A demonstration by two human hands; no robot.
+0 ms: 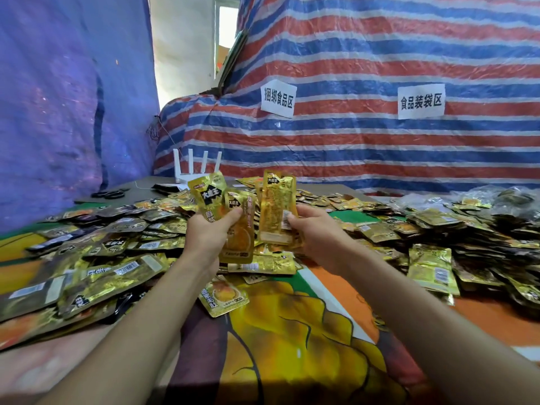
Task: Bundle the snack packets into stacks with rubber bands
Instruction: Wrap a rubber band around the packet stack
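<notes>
Gold foil snack packets [102, 258] cover most of the table in a loose heap: one spread lies to the person's left, and a second spread [467, 229] lies to the right. Both hands are raised above the middle of the heap, near each other but apart.

Left hand [209, 232]: the fingers are curled and the thumb is pressed across the face of the front packet [238, 229]. This packet stands upright, printed side toward the person. A rear packet [207, 194] is held in the same grip, fanned out and tilted to the left.

Right hand [318, 232]: the thumb is laid on the near face of an upright packet [276, 209], beside its barcode, with the fingers curled behind it. A further foil edge shows at its left side. I cannot tell how many packets this grip contains.

One single packet [223, 296] lies face up, apart from the heap, just below the left wrist on the patterned tablecloth [292, 331], which is printed in orange, yellow and green.

At the far end of the table:
- a white router [195, 168] with four aerials;
- black scissors [108, 194];
- clear plastic bags [496, 197] at the right edge.

A red, white and blue striped tarpaulin [350, 141] behind the table carries two white paper labels [278, 98] [420, 101]. A blue sheet [58, 112] hangs on the left.
</notes>
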